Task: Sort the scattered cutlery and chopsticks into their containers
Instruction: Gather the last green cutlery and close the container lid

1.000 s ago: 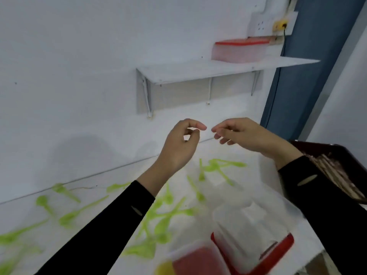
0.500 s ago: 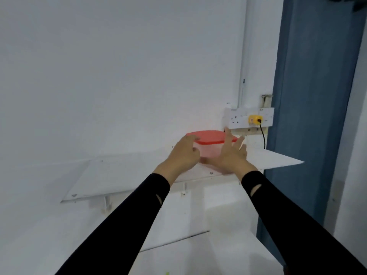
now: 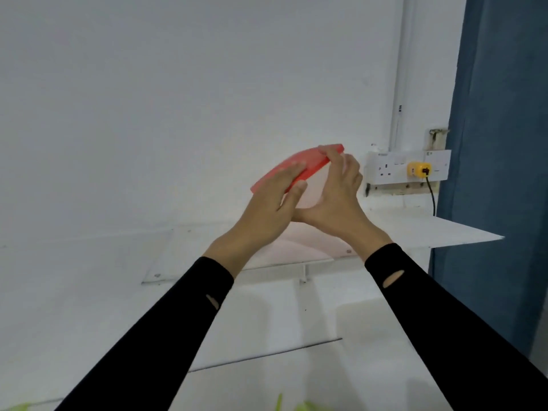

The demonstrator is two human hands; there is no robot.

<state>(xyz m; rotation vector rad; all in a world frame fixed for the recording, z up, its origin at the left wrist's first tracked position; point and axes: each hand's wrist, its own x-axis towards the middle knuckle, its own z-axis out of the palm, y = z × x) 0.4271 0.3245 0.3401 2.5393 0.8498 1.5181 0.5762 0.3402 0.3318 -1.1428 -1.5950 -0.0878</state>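
The left hand point(image 3: 275, 197) lays its fingers along the top of a translucent plastic box point(image 3: 310, 192) with a flat red lid point(image 3: 299, 166), thumb tucked under the lid's near edge, so it pinches that side. The right hand point(image 3: 338, 194) grips the other end, fingers curled over the lid's far corner. Between them the box hangs tilted, its right end higher, clear above the white wall shelf point(image 3: 430, 229).

This looks like the fetching step: a container is being brought down so cutlery can go into it. The next move probably calls for levelling the box, lowering it to the white surface point(image 3: 267, 381) below, and then taking the lid off.

The shelf's front edge juts out under the wrists, so the box should come toward the person before it descends. To the right, a white socket strip point(image 3: 394, 169) with a yellow plug point(image 3: 416, 169) sits near. Leftward the wall is bare. Blurred green plastic cutlery point(image 3: 299, 406) shows at the bottom edge.
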